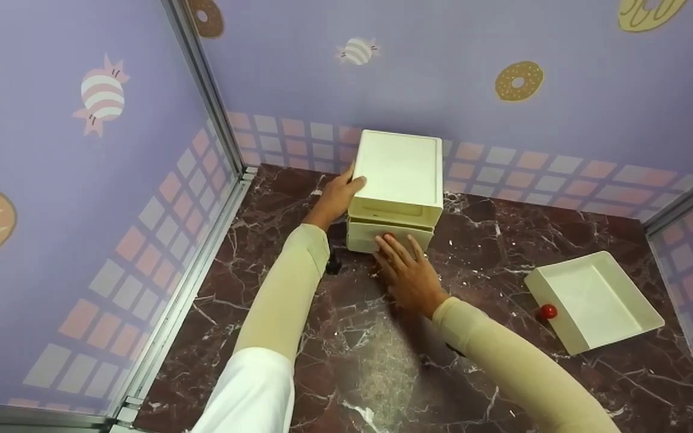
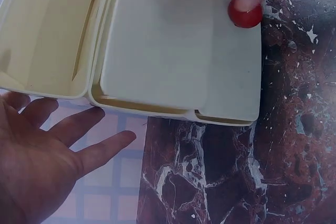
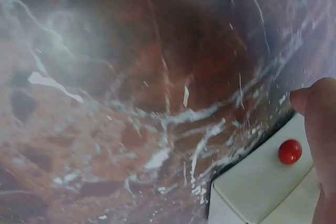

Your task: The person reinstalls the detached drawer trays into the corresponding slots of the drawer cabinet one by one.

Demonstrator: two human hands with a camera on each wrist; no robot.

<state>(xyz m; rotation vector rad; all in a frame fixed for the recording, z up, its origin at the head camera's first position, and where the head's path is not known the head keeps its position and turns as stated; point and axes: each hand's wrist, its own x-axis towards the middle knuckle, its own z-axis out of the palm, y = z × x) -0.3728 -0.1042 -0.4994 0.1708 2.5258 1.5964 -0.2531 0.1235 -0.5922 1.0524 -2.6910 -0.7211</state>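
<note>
A small cream drawer cabinet (image 1: pixel 400 162) stands against the back wall, its top slot showing no drawer. My left hand (image 1: pixel 337 195) steadies its left side, thumb at the top edge. In the left wrist view that hand's fingers (image 2: pixel 100 153) lie straight and spread along the side. Below the slot are a middle drawer front (image 2: pixel 152 51) and a lower drawer front (image 2: pixel 233 77), with gaps around their edges. My right hand (image 1: pixel 409 279) presses the fronts with extended fingers, one fingertip on the lower red knob (image 2: pixel 245 17). The other knob is partly hidden by a finger.
A loose cream drawer (image 1: pixel 599 300) with a red knob (image 1: pixel 548 311) lies on the dark marbled surface (image 1: pixel 352 373) to the right. Patterned purple walls (image 1: pixel 418 72) enclose the back and sides. A metal rail (image 1: pixel 187 282) runs along the left edge.
</note>
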